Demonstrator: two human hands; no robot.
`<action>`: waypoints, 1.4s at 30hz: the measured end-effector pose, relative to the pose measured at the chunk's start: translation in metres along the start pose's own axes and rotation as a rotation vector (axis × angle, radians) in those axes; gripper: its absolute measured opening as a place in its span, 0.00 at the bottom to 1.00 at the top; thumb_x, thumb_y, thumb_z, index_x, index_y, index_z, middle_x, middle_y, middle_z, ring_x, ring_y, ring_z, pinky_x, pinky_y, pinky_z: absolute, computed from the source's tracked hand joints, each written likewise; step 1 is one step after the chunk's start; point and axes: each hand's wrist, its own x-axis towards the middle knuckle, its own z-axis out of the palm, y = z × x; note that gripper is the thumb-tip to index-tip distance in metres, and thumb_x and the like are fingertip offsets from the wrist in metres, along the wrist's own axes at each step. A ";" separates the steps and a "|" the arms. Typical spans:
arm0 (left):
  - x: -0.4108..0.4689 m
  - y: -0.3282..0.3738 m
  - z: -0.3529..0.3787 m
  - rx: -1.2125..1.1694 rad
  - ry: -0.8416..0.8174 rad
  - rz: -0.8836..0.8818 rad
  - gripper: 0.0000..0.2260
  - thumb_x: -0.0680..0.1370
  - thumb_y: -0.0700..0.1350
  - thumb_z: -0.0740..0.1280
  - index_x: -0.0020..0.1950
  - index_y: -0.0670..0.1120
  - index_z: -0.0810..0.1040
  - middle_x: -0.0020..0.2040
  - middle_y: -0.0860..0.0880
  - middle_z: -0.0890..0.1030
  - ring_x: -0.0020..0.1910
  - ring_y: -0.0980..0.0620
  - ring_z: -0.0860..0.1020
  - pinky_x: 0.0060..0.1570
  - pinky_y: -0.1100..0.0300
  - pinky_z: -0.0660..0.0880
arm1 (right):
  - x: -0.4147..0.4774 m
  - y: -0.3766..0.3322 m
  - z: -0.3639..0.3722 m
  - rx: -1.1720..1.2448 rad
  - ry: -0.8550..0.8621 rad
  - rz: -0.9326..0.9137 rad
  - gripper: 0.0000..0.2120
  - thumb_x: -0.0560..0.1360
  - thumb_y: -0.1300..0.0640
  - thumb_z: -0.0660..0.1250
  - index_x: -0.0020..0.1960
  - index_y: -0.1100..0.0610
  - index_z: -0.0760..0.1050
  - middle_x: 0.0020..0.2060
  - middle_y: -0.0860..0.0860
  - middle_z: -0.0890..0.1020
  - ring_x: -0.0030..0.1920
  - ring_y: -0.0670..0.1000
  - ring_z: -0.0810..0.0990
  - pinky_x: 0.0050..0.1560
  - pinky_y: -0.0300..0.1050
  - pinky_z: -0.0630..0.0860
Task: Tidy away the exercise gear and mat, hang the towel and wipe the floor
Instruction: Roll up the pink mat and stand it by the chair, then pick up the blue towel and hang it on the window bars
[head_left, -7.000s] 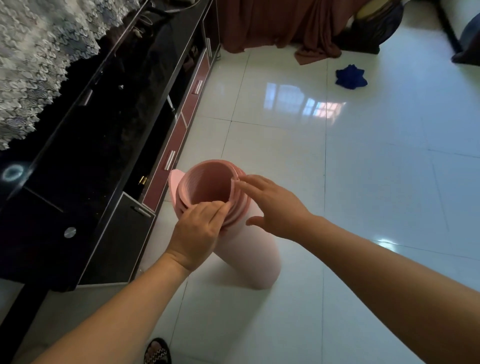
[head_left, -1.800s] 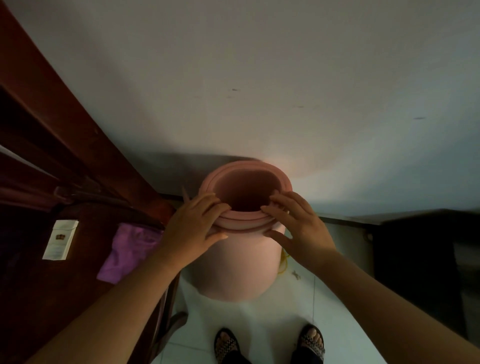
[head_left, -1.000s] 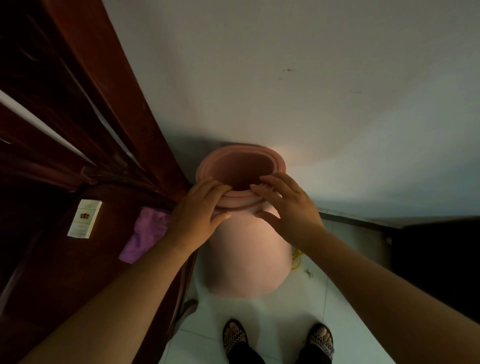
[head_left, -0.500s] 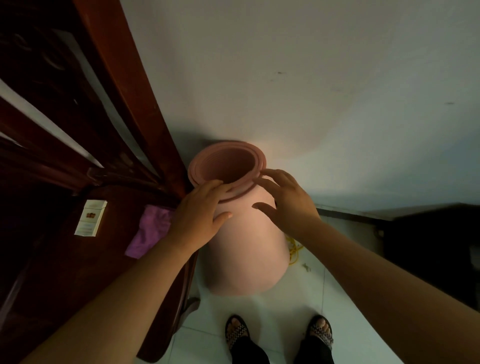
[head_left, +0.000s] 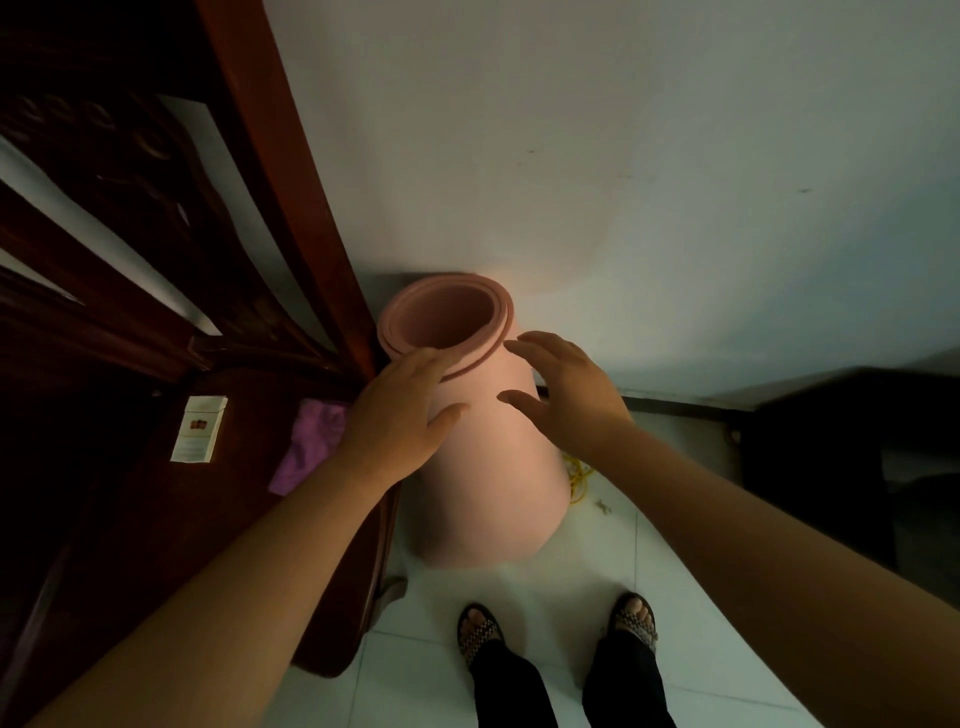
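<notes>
While the rolled pink mat (head_left: 488, 467) stands on end on the white tiled floor (head_left: 649, 571), my left hand (head_left: 400, 415) lies flat against its upper left side. The fingers (head_left: 431, 364) are straight and reach up to the layered rim, and the thumb is spread out across the roll's face. Nothing is curled round it; that hand only rests on the mat.

My right hand (head_left: 566, 395) is spread wide at the mat's upper right side, palm toward the roll, fingers apart and relaxed. It grips nothing. Whether its fingertips touch the pink surface or hang just off it, I cannot tell.

The mat's open top end faces up at me and shows the spiral of its turns round a hollow middle. It sits in the corner, with the pale wall (head_left: 623, 156) behind it and a slanting wooden post (head_left: 291, 208) just beside its left rim.

To my left is a dark wooden top (head_left: 156, 519). On it lie a purple cloth (head_left: 311, 441), partly hidden by my left wrist, and a small white box (head_left: 197, 428), well apart from the mat. A yellow cord (head_left: 576, 478) lies on the floor at the mat's right side. A dark cabinet (head_left: 831, 457) stands further right against the wall.

Below the mat, my 2 feet in patterned sandals (head_left: 480, 631) stand on the tiles, near its base.
</notes>
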 end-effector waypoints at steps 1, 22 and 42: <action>-0.005 0.006 -0.008 -0.005 -0.005 0.003 0.23 0.76 0.51 0.65 0.71 0.50 0.67 0.67 0.49 0.70 0.68 0.51 0.67 0.62 0.60 0.66 | -0.008 -0.005 -0.010 0.003 -0.010 0.022 0.27 0.75 0.44 0.64 0.72 0.49 0.63 0.71 0.49 0.66 0.70 0.52 0.64 0.67 0.49 0.66; -0.098 0.216 -0.151 0.065 -0.051 0.468 0.26 0.75 0.62 0.57 0.66 0.48 0.71 0.65 0.49 0.74 0.64 0.50 0.71 0.62 0.58 0.66 | -0.243 -0.087 -0.211 0.087 0.230 0.286 0.24 0.75 0.42 0.63 0.68 0.49 0.68 0.66 0.47 0.71 0.65 0.47 0.69 0.62 0.37 0.63; -0.208 0.429 -0.054 0.084 -0.386 0.849 0.24 0.76 0.60 0.57 0.69 0.51 0.69 0.68 0.53 0.70 0.66 0.55 0.67 0.62 0.66 0.60 | -0.504 -0.031 -0.240 0.230 0.521 0.688 0.26 0.74 0.40 0.61 0.70 0.46 0.65 0.67 0.43 0.68 0.65 0.45 0.68 0.57 0.33 0.62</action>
